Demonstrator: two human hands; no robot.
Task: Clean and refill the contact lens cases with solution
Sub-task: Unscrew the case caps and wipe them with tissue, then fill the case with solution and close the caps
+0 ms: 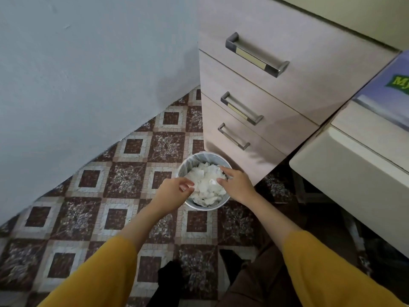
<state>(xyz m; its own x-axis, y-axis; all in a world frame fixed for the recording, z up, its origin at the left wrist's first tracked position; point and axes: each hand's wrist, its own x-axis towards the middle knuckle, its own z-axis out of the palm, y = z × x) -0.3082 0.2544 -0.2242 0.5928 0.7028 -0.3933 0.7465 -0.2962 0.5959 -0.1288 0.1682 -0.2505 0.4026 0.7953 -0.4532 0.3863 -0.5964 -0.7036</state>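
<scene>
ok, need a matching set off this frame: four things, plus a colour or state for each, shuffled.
Things:
1. bin
2. drawer unit
3. sleeves
4. floor

Colour or state:
A. mustard yellow
B. brown and white square pattern
C. full of crumpled white tissue
D. pale wood finish, every drawer shut

Pairs: 1-C, 2-D, 3-A, 4-B

Blue wall [77,74], patterned floor [93,218], drawers [254,103].
</scene>
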